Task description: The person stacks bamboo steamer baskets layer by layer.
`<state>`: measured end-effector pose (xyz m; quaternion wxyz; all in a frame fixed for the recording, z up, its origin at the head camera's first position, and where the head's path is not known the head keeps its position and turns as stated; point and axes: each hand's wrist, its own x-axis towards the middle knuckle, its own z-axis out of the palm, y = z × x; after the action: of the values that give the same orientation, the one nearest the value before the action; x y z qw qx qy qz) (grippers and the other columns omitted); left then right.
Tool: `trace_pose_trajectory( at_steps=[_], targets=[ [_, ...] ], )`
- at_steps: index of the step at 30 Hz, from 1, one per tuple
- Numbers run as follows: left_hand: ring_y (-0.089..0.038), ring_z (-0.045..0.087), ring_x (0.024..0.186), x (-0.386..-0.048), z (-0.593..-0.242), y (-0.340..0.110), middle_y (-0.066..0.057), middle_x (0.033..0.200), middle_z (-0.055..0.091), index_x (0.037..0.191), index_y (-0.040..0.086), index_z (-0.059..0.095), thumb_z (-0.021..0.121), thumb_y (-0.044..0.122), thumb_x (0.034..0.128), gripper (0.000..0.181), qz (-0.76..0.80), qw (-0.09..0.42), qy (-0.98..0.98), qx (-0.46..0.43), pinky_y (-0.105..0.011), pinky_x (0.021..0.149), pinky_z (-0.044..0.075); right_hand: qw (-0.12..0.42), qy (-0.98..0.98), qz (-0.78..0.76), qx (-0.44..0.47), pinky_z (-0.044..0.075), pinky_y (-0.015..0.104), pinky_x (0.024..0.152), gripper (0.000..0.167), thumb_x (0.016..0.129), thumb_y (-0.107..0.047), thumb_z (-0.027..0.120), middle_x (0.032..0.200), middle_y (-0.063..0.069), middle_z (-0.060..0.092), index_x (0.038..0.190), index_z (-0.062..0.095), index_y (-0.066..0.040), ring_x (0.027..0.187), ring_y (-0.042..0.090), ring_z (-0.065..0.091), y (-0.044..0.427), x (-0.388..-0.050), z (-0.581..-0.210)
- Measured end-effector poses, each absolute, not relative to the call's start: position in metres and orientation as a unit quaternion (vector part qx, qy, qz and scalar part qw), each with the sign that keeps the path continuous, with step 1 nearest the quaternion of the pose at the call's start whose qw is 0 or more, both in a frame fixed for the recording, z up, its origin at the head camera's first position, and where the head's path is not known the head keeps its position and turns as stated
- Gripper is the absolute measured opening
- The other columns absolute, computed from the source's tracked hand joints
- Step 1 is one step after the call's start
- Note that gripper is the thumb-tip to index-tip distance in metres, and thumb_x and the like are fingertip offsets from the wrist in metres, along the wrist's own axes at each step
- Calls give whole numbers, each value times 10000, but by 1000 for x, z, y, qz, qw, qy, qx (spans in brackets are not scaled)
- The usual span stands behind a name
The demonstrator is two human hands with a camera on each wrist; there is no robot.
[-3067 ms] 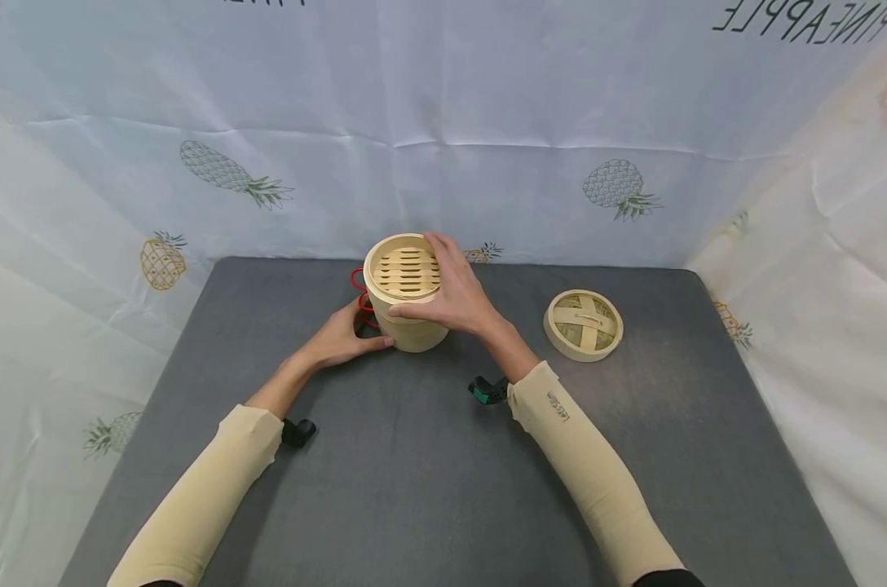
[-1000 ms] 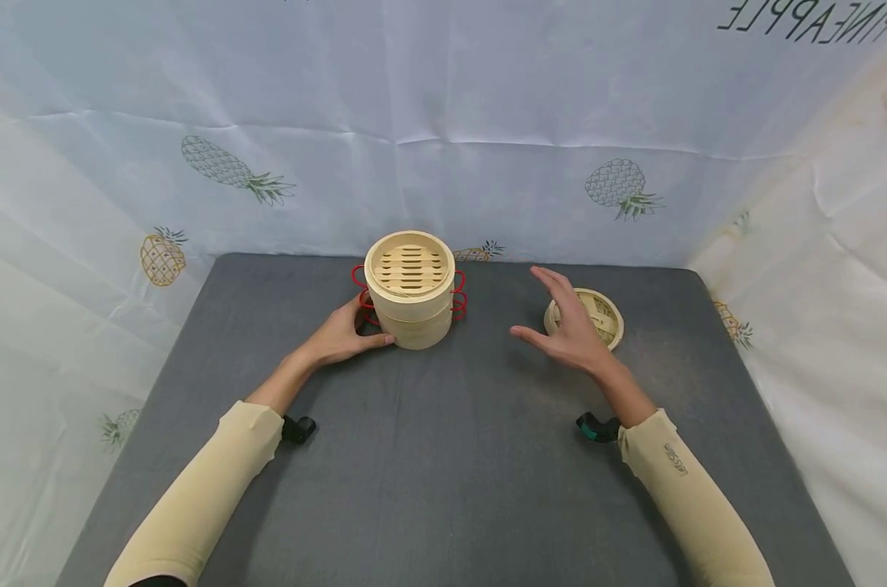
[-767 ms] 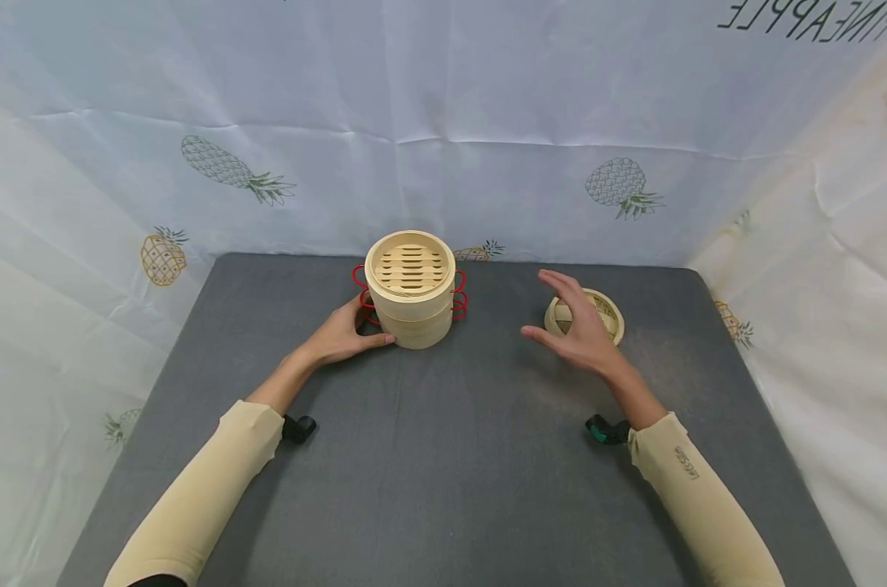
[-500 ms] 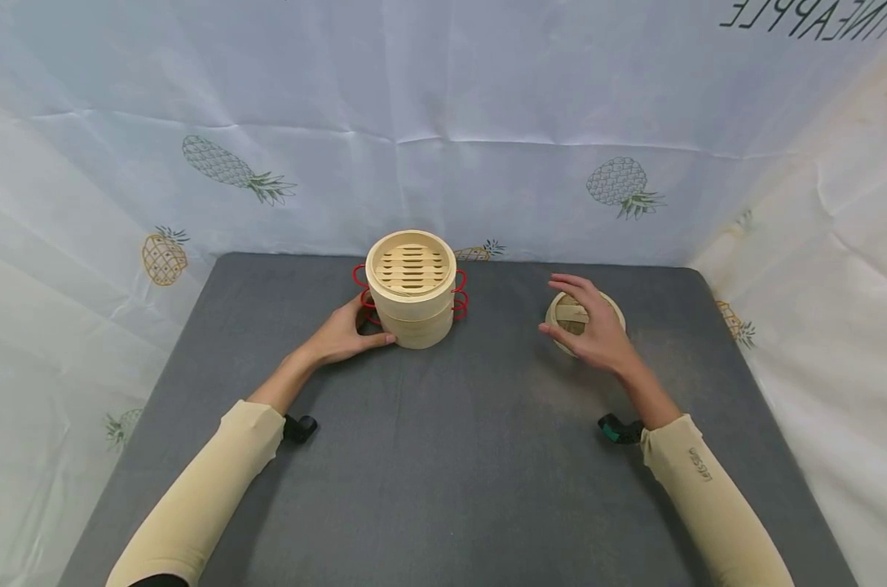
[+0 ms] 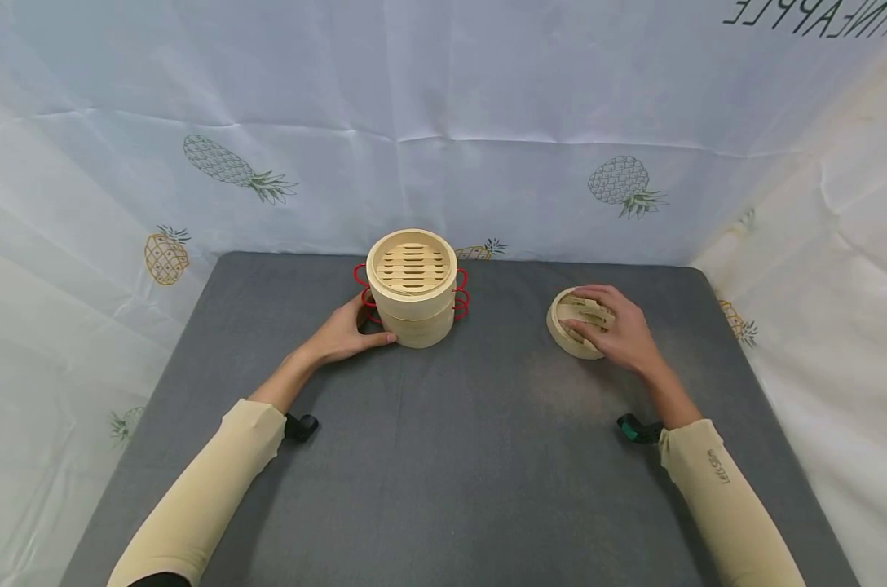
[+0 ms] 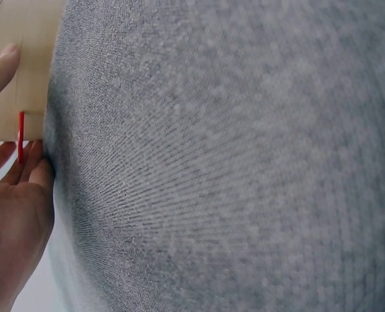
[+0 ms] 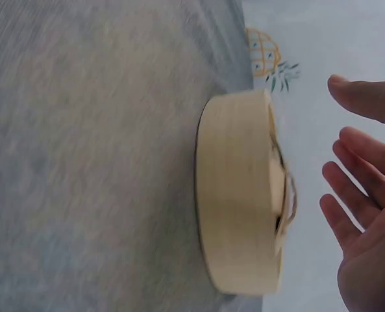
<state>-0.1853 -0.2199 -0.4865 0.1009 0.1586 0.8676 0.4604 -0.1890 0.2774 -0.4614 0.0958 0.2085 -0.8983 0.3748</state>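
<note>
Against the palm side of the left hand [image 5: 338, 334] stands the bamboo steamer [image 5: 417, 318], upright on the table [image 5: 443, 456], long axis vertical, slotted top [image 5: 412, 269] facing up. Slots run crosswise, from the left hand's side toward the right hand's side. Red loops [image 6: 21, 133] stick out of the walls on two opposite sides, one set by the left fingers, the other pointing toward the right hand. Left hand grips the lower part: thumb laid on the near wall, fingers round the outer side; some fingertips hidden. Gap between thumb and fingers is wide.

Under the right hand [image 5: 623, 330], well apart from the left, is the lid [image 5: 571, 342]. Lies flat on the table, woven face up, handle [image 7: 292, 198] arching off the top. Round and low, so its broad side is level and its short axis vertical. Head view has thumb and fingers overlapping the lid; right wrist view shows them just above it, apart from it. Right hand is loosely spread, thumb well away from fingers, holding nothing.

Beige sleeves [image 5: 201, 489] on both forearms, small black cameras [image 5: 301, 427] at the inner side of both wrists. Beyond both hands, past the far table edge, hangs a pale curtain [image 5: 443, 98] printed with pineapples [image 5: 618, 181].
</note>
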Motion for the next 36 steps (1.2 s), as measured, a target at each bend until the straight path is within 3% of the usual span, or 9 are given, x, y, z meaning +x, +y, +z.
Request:
trace_pose_trajectory(
  at_steps=[10, 17, 23, 26, 31, 36],
  targets=[
    [-347, 618, 1405, -187, -484, -218, -134, 1554, 577, 1614, 121, 437, 885, 272, 934, 828, 460, 100, 868, 156, -547, 1208, 488, 91, -908, 368, 179, 498, 636, 1036, 398, 963, -87, 822, 1372, 231, 705, 1340, 732, 0, 1279, 454, 633, 296, -191, -467],
    [-356, 591, 1445, -187, -486, -217, -151, 1584, 551, 1651, 102, 388, 879, 258, 940, 878, 463, 99, 866, 160, -552, 1230, 476, 105, -912, 352, 181, 503, 345, 970, 261, 983, -62, 800, 1293, 209, 749, 1241, 782, -24, 1191, 387, 666, 304, -195, -474],
    [-355, 588, 1453, -186, -488, -217, -155, 1587, 549, 1665, 99, 365, 878, 267, 941, 903, 460, 104, 868, 155, -549, 1231, 479, 97, -911, 366, 161, 489, 221, 990, 203, 1013, -106, 782, 1271, 193, 760, 1207, 799, -48, 1173, 365, 672, 307, -197, -478],
    [-357, 587, 1453, -186, -488, -217, -158, 1589, 547, 1670, 96, 356, 878, 266, 940, 913, 459, 103, 869, 156, -551, 1233, 475, 93, -910, 374, 150, 470, 129, 956, 177, 1018, -115, 779, 1258, 194, 763, 1178, 807, -47, 1121, 255, 689, 309, -198, -480],
    [-357, 579, 1462, -186, -488, -218, -156, 1600, 538, 1668, 100, 362, 876, 263, 940, 906, 457, 99, 870, 157, -557, 1239, 467, 98, -911, 373, 144, 459, 86, 853, 134, 1015, -118, 784, 1218, 199, 766, 1118, 816, -38, 1007, -70, 601, 310, -200, -482],
    [-357, 579, 1463, -185, -488, -218, -151, 1598, 536, 1667, 111, 363, 882, 256, 937, 908, 459, 98, 870, 153, -555, 1241, 466, 98, -913, 367, 147, 447, 90, 836, 132, 1026, -132, 773, 1202, 201, 762, 1100, 812, -30, 988, -161, 541, 310, -201, -481]
  ],
)
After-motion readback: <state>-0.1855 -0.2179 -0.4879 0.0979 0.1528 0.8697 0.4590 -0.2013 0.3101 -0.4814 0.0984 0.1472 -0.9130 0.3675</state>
